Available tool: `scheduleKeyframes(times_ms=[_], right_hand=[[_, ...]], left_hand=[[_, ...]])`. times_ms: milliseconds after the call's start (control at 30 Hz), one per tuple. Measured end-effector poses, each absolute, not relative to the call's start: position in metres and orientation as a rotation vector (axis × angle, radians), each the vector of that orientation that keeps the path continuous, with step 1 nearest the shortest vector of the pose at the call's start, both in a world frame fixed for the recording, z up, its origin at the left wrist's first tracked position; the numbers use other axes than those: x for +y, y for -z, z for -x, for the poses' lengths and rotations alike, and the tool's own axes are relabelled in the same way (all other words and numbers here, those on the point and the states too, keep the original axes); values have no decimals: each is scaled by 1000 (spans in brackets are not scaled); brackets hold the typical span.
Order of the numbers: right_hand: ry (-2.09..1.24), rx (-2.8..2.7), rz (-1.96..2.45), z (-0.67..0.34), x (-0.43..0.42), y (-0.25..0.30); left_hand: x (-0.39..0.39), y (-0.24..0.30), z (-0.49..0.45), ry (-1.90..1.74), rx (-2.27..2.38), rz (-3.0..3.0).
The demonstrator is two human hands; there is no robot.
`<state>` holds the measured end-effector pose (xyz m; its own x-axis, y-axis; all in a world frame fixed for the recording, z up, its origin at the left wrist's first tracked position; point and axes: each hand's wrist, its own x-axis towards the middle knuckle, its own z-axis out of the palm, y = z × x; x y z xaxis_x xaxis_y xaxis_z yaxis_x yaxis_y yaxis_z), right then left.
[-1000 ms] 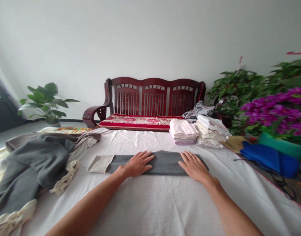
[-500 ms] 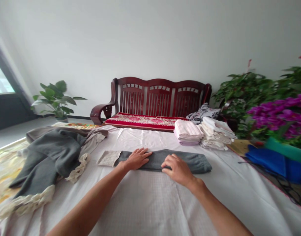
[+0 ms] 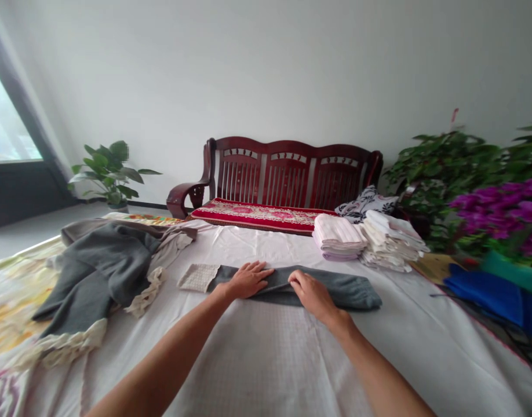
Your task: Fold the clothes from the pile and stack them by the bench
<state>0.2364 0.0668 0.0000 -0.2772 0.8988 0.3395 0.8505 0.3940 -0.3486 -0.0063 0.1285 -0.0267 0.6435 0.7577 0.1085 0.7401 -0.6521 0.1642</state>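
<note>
While the garment (image 3: 344,286) is spread lengthwise as a narrow strip on the sheet (image 3: 257,359), its middle is flanked by both hands. Just left of that middle, the left hand (image 3: 248,280) is laid open, palm down, with the fingers extended and pointed toward the garment's right end. Just right of the middle, the right hand (image 3: 310,291) is held with its fingers curled and the thumb brought against them, and the garment's near edge is pinched and slightly raised there. Both forearms are reached out from the near side and angled inward. To the left of the garment, a heap (image 3: 105,260) of gray cloth is seen; beyond its right half, a pink stack (image 3: 338,231) and a white stack (image 3: 392,240) are set side by side.
</note>
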Motion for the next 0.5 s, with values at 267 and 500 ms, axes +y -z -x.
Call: scheduleKeyframes(times_ms=[267,500], right_hand=[[-113,-2306,1211,-240,60,-3],[0,-2356,1149,-239,57,-1]], left_hand=[[127,27,6,-279,1265,-2757],[124,26,5,-270,1277,-2775]])
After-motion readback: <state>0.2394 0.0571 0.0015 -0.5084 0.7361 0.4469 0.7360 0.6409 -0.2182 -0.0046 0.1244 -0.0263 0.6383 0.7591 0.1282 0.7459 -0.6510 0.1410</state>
